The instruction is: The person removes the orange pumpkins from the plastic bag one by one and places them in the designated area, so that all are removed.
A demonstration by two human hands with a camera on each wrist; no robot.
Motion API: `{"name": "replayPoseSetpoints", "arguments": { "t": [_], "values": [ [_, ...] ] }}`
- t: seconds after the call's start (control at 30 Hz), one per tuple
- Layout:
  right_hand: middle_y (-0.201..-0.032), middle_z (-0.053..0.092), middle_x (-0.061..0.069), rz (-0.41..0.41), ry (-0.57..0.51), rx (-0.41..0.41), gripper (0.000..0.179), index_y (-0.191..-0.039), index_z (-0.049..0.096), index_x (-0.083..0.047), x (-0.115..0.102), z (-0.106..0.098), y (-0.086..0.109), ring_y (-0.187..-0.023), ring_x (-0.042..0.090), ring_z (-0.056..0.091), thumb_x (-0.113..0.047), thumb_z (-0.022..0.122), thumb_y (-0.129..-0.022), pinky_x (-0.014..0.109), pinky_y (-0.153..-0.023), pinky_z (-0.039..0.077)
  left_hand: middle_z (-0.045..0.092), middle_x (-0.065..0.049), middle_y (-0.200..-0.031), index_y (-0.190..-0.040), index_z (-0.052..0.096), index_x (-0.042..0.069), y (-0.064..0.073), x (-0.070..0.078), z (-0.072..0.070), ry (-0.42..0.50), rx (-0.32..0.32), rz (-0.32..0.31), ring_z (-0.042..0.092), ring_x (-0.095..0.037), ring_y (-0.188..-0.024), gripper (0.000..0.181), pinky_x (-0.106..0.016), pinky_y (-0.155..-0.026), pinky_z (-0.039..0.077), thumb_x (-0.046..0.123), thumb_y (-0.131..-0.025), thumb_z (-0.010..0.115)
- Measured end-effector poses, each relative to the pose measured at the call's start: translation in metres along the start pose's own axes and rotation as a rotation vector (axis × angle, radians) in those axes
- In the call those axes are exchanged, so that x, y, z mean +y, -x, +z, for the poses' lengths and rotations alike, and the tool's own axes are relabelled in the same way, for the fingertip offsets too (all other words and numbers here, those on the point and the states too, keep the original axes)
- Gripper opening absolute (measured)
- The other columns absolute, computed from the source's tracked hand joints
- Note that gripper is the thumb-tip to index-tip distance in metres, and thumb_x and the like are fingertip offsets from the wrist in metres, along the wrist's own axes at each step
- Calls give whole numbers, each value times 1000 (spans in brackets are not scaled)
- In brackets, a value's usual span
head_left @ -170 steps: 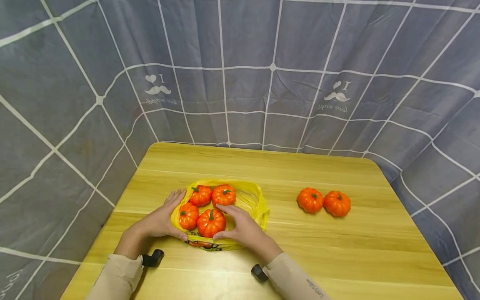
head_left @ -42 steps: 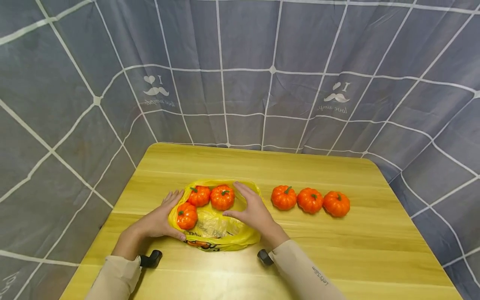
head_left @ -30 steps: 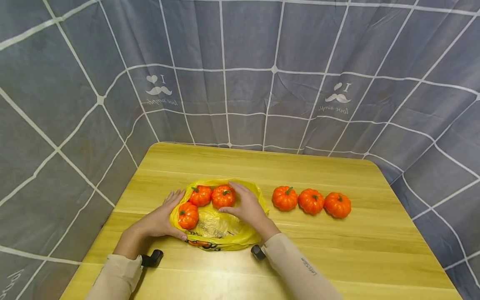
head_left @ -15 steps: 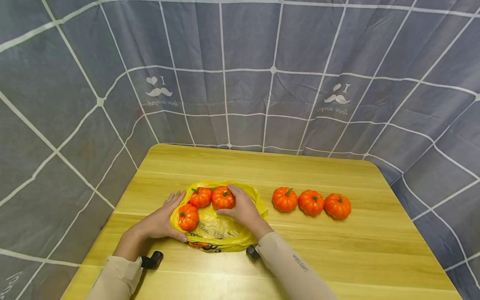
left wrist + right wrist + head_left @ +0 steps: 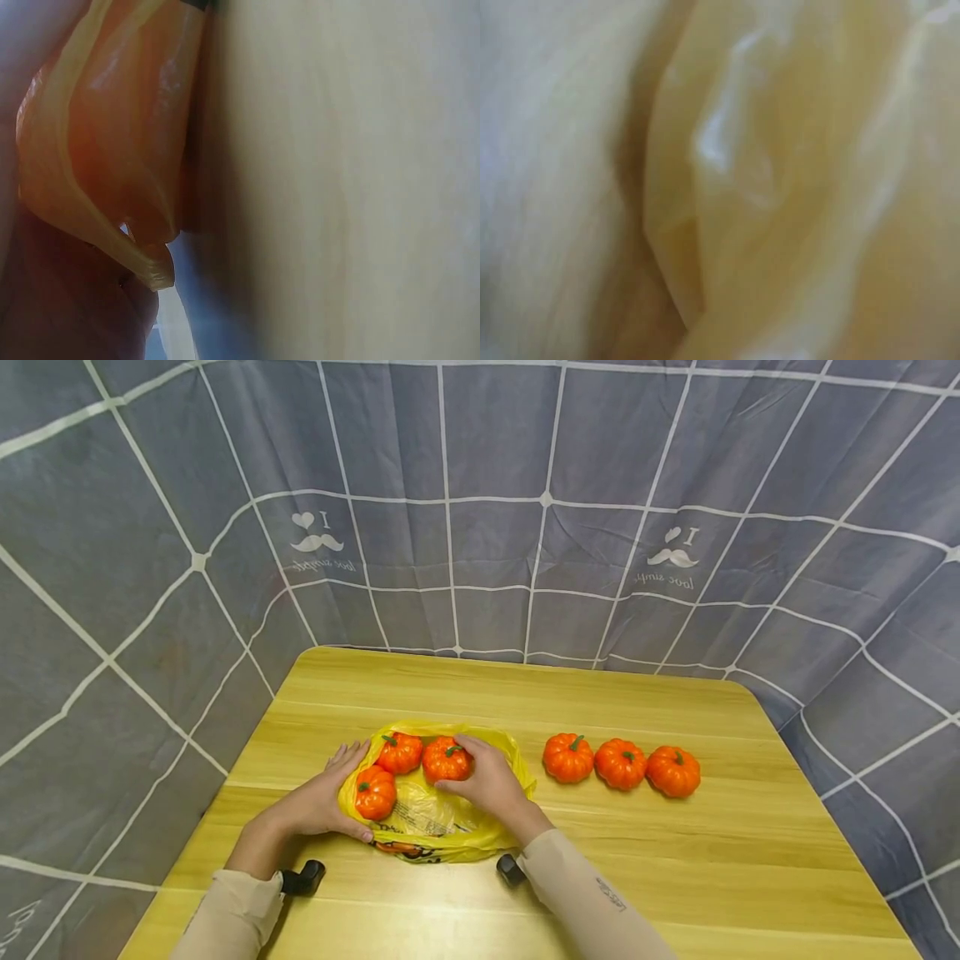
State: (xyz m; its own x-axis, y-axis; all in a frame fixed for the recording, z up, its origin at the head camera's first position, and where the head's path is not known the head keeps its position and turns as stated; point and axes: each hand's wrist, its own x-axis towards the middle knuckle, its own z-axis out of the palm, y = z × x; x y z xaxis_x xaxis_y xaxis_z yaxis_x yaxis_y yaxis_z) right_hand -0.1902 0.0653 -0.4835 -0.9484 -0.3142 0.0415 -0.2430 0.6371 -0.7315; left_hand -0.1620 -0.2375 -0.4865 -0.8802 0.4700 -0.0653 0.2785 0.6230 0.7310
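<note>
- Yellow thin plastic bag (image 5: 480, 845) lies mouth-up on the pale wood-grained bench (image 5: 750, 860), its rim spread wide.
- Glossy orange ribbed pumpkin with a green stem (image 5: 442, 763) sits at the far middle inside the bag; the right hand (image 5: 491, 781) has its grip curled round the right side, thumb near, fingers far. How firmly, I cannot tell.
- Left hand (image 5: 322, 797) lies along the bag's left side, grip spread, thumb at the near rim; best used to steady the plastic.
- Hold the body, not the stem, and catch no film under the fingertips.
- Lift straight up before going sideways: that should clear the right rim and spare the small orange pumpkin (image 5: 400, 753) just left and the near-left orange pumpkin (image 5: 375, 792).
- Any swing right needs care around the row of three orange pumpkins (image 5: 620, 763).
</note>
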Motion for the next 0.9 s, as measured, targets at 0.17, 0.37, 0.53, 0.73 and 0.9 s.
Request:
{"name": "replayPoseSetpoints", "arguments": {
  "t": [0.17, 0.37, 0.53, 0.73, 0.9],
  "values": [
    [-148, 51, 10, -24, 10, -22, 82, -146, 53, -7, -3, -9, 8, -137, 31, 46, -37, 89, -78, 42, -112, 37, 2, -32, -163, -162, 8, 5, 0, 1, -1, -3, -3, 0, -8, -52, -147, 140, -74, -110, 2, 45, -61, 96],
    [-147, 53, 8, -26, -34, -23, 81, -146, 55, -9, -2, -23, 19, -133, 29, 50, -38, 89, -78, 41, -108, 42, 1, -32, -163, -162, 8, 4, 1, 1, -2, 1, -9, -2, -9, -52, -147, 139, -75, -109, 3, 43, -62, 96],
    [-148, 53, 6, -7, -57, -6, 82, -146, 55, -12, -2, -40, 30, -136, 29, 47, -36, 90, -76, 44, -110, 39, 2, -32, -163, -162, 8, 5, 1, 0, -2, -2, -6, -3, -8, -52, -147, 139, -75, -109, 3, 43, -62, 96],
    [-144, 56, 9, 8, -69, 45, 82, -143, 58, -9, 4, -63, 47, -134, 31, 49, -30, 93, -72, 46, -109, 41, 2, -31, -163, -162, 8, 5, 1, 0, -2, -20, -11, -12, -8, -51, -147, 140, -74, -110, 4, 46, -61, 96],
    [-140, 59, 8, 19, -77, 113, 79, -138, 63, -10, 17, -81, 62, -132, 30, 52, -31, 95, -69, 47, -106, 44, 2, -31, -163, -162, 8, 5, 2, 2, -3, -24, -14, -17, -8, -51, -148, 140, -75, -109, 4, 45, -61, 96]
  ]
}}
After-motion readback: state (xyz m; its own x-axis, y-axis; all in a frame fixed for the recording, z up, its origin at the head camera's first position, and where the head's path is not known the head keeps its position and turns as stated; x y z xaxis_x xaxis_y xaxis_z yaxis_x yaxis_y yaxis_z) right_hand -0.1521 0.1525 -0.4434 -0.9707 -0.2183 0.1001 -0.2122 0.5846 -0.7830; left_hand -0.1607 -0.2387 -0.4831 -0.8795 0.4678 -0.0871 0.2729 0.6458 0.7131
